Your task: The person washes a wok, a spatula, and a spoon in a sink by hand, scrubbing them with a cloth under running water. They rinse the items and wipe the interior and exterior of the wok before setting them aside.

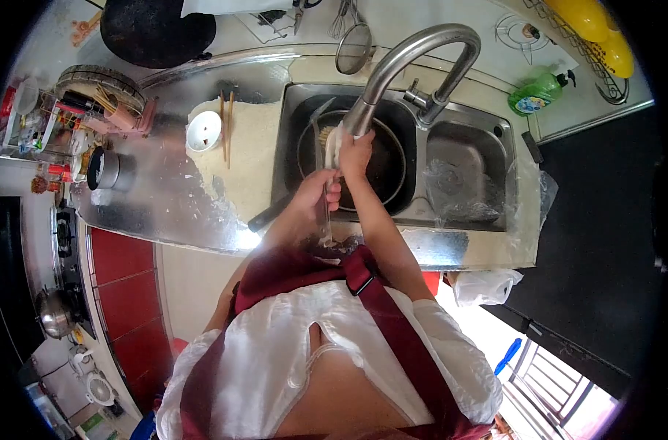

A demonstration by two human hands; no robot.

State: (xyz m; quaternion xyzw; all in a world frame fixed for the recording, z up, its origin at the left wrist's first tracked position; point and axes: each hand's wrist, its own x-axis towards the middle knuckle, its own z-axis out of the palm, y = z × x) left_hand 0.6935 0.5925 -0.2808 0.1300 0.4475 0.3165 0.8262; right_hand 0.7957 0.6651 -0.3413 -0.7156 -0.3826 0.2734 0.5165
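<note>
My left hand (319, 192) is closed around a long, thin, greyish, see-through thing (321, 154) that I see almost edge-on over the left sink basin. Just above it, my right hand (356, 152) is closed right under the spout of the steel faucet (359, 117), against a pale piece (334, 149) whose kind I cannot tell. Yellowish bristle-like strands (325, 134) show beside that piece. Below both hands a dark round pan (381, 169) sits in the left basin, its black handle (269, 213) jutting over the front edge.
Left of the sink are a small white bowl (204, 131) and chopsticks (230, 128). Crumpled clear plastic (462, 202) lies over the right basin (466, 147). A green soap bottle (535, 95) stands behind it. A metal pot (105, 169) is at the counter's left end.
</note>
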